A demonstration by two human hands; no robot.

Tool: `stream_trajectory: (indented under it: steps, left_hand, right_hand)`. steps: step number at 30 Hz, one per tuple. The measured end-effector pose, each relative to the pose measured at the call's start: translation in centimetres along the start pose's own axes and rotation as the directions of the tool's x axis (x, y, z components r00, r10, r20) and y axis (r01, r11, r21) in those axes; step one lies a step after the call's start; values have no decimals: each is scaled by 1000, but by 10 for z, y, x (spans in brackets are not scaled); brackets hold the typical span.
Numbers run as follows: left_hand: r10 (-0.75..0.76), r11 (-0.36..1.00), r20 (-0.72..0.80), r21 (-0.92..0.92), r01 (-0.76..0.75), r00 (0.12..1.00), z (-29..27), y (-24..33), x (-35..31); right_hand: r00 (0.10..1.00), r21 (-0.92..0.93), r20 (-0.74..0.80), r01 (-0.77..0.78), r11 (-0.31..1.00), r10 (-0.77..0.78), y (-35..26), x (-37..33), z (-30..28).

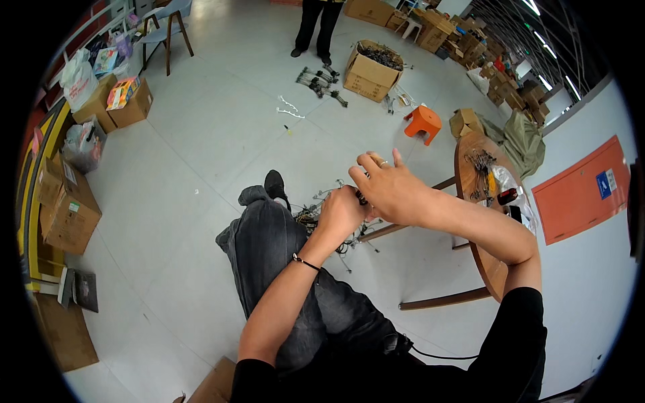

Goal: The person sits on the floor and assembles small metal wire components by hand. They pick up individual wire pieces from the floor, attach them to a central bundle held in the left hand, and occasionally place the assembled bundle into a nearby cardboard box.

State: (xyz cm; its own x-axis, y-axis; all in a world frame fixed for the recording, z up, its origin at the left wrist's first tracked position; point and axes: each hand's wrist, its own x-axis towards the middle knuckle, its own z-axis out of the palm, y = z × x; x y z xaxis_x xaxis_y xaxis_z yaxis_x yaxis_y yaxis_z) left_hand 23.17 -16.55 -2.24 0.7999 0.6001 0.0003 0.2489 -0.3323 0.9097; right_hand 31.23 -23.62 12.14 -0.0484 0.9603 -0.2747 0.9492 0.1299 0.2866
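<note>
My left hand (341,213) is closed, its fingers curled in front of my knees. Right against it, my right hand (396,193) is bent with its fingers curled and one finger raised; a ring shows on one finger. A small dark thing (361,197) shows between the two hands, mostly covered by the fingers, and I cannot make out its kind. Below and behind the hands, a tangle of cables (308,220) lies on the floor, partly hidden by my hands and leg.
To my right stands a round wooden table (470,156) with dark cables (482,176) and a plastic bag. An orange stool (423,122) is beyond it. Farther off are cable bundles (316,82), a carton of cables (368,82) and a standing person (318,27). Cartons (70,208) line the left.
</note>
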Motion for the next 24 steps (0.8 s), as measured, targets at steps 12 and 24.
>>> stream_trajectory:
  steps: [12,24]
  left_hand:
    - [52,998,35,34,-53,998,11,-8,1]
    - [-4,1000,19,9,4,1000,15,-15,-1]
  right_hand:
    - [1000,-274,13,29,961,-26,-13,8,13]
    - [998,-63,62,8,998,-4,7,17,26]
